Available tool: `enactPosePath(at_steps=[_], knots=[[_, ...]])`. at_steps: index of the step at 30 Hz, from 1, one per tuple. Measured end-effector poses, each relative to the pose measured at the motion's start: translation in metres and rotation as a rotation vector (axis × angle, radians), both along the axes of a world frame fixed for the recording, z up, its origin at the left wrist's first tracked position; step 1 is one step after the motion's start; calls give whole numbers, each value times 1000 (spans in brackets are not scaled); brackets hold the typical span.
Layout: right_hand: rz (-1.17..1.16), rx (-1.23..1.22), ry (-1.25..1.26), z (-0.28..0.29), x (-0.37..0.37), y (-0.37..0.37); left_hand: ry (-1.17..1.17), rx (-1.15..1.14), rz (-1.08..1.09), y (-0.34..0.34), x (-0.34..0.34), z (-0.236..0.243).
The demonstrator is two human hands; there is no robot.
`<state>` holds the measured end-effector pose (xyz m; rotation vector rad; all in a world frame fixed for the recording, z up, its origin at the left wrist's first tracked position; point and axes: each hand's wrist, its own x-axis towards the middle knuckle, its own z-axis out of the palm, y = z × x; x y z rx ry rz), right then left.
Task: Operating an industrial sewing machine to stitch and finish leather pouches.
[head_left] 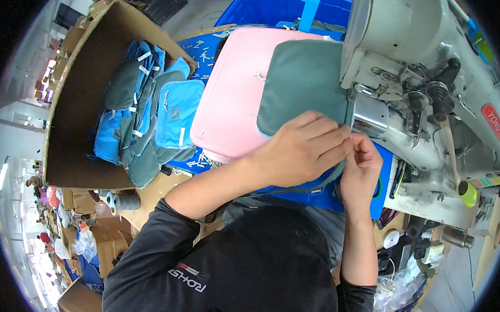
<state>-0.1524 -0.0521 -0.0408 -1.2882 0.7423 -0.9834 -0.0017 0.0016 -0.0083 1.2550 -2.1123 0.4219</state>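
A dark green fabric panel (301, 81) with rounded corners lies flat over a pink padded piece (233, 90), its right edge beside the metal bed of an industrial sewing machine (370, 116). My left hand (305, 149) rests over the panel's near right corner, fingers curled and closed on its edge. Close against it, my right hand (362, 168) is closed in a pinch near the same corner. What lies between the right fingertips is too small and hidden to tell. Below my hands, a strip of green fabric hangs over the blue work surface (305, 197).
On the left, a large cardboard box (73, 124) holds several blue and green fabric pouches (173, 112). A blue bin (254, 6) stands at the back. Small metal zipper pulls (202, 53) lie scattered on the blue surface. A thread cone (126, 200) is at lower left.
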Motion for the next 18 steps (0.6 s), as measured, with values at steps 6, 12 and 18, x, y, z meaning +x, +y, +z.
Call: enactPosePath(at_steps=[6, 12, 18], knots=[[3, -13, -10, 0, 6, -14, 3, 33, -9, -12, 5, 6], [-57, 54, 18, 4, 10, -15, 184, 34, 22, -15, 4, 6], [-41, 7, 98, 6, 12, -14, 280, 67, 17, -14, 11, 4]])
